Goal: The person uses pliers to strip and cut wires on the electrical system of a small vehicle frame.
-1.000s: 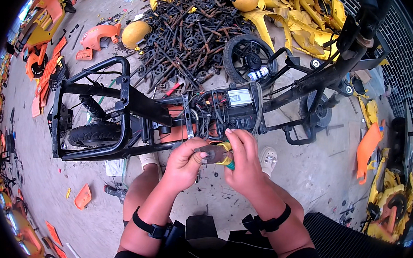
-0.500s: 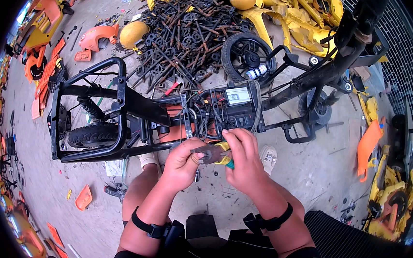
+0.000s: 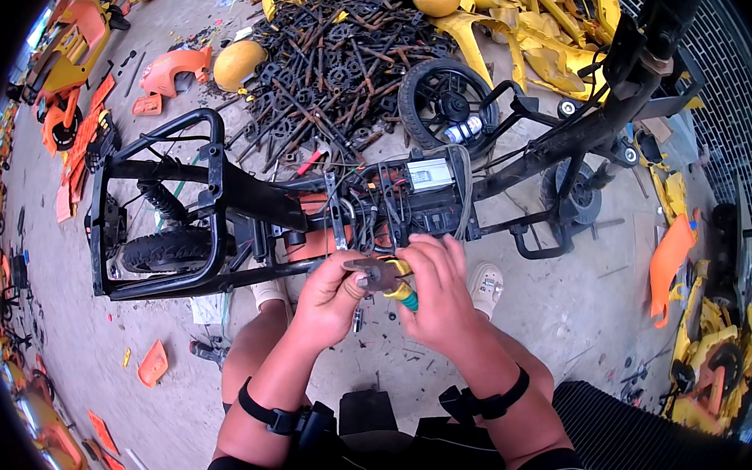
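In front of the frame, my right hand (image 3: 438,287) is closed round the yellow and green handles of a pair of pliers (image 3: 381,276). The pliers' dark, worn head points left, its jaws a little apart. My left hand (image 3: 321,303) is closed, with thumb and fingertips pinched together right at the jaws. Whatever it pinches is too small or too hidden to make out. Just beyond both hands lies a black scooter frame (image 3: 258,200) on its side, with loose cables and a silver box-shaped controller (image 3: 429,174) in its middle.
Behind the frame rise a heap of rusty metal parts (image 3: 328,71) and a pile of yellow body panels (image 3: 546,36). A loose wheel (image 3: 445,106) stands between them. Orange panels (image 3: 674,269) lie at the right. A black ribbed mat (image 3: 621,428) is near my right leg.
My right hand has shifted slightly left, and the pliers have tilted, their head a little higher. My left hand stays by the jaws. The scooter frame is unmoved apart from a slight shift of view.
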The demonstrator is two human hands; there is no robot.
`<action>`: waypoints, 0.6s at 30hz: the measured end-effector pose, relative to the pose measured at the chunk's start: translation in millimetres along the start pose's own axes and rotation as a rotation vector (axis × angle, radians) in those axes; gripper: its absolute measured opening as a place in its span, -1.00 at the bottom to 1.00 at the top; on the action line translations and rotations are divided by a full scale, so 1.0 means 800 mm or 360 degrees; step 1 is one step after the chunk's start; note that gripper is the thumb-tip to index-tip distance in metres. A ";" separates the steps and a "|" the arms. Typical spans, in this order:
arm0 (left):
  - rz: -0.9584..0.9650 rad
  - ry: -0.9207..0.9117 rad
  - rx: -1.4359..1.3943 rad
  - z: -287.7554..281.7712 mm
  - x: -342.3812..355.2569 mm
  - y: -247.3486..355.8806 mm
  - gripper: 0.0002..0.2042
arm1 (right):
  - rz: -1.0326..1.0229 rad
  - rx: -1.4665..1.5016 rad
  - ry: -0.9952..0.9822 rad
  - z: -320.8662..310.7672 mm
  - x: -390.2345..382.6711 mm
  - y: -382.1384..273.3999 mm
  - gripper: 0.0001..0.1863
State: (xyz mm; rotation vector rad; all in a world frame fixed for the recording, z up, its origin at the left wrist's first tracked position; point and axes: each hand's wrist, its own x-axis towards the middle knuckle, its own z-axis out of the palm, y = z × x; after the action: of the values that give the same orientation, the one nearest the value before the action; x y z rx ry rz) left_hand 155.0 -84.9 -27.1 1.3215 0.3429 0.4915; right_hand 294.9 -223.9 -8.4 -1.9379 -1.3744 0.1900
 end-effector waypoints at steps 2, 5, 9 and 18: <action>-0.0029 -0.0016 -0.0011 -0.001 0.000 -0.009 -0.89 | 0.0122 0.0174 -0.0073 0.003 -0.005 0.002 -0.28; -0.0099 -0.0010 -0.0004 -0.003 0.002 -0.010 -0.88 | 0.0368 0.0401 -0.0213 0.006 -0.008 -0.004 -0.34; -0.0165 0.0007 0.0050 -0.001 0.003 -0.011 -0.87 | 0.0482 0.0567 -0.0244 0.010 -0.012 -0.005 -0.46; -0.0200 0.0091 0.0054 0.002 -0.007 -0.003 -0.87 | 0.0575 0.0629 -0.0234 0.010 -0.010 -0.019 -0.67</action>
State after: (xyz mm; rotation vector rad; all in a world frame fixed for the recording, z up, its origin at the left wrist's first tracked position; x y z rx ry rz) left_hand 151.2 -89.7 -29.5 1.3117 0.4804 0.4199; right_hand 276.2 -224.6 -6.9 -1.8394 -0.9709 0.7331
